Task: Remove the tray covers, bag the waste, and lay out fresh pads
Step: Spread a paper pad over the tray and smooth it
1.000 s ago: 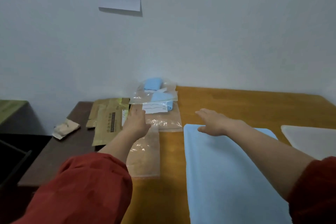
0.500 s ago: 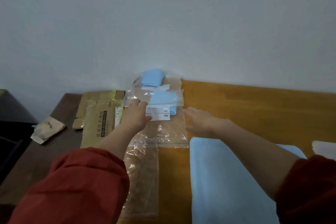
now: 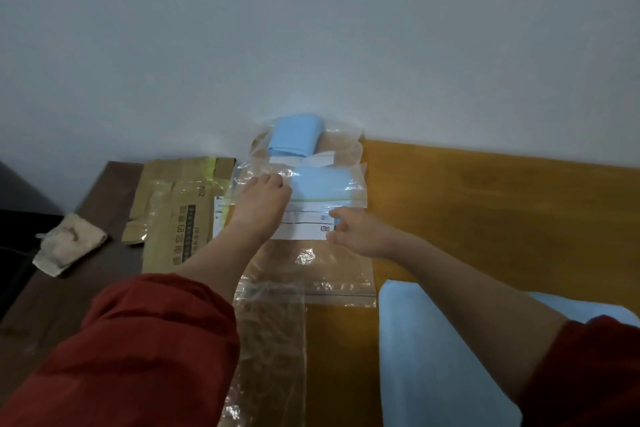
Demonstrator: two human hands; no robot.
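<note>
A clear zip bag (image 3: 325, 191) with a white label and a folded blue pad inside lies at the back of the wooden table (image 3: 485, 204). Behind it against the wall sits a second clear bag with a folded blue pad (image 3: 294, 137). My left hand (image 3: 259, 208) lies on the near bag's left part, fingertips curled onto the plastic. My right hand (image 3: 356, 232) pinches the right edge of the white label area. An empty clear bag (image 3: 273, 333) lies flat nearer to me. A blue pad (image 3: 443, 364) is spread at the bottom right, under my right forearm.
A flattened brown cardboard package (image 3: 176, 211) lies on a lower dark side table (image 3: 69, 288) at the left, with a crumpled beige cloth (image 3: 69, 243) beside it. The grey wall stands right behind the bags.
My right hand has moved left from the blue pad's far edge onto the labelled bag. My left hand has slid forward over the bag. The camera has tilted down and closer.
</note>
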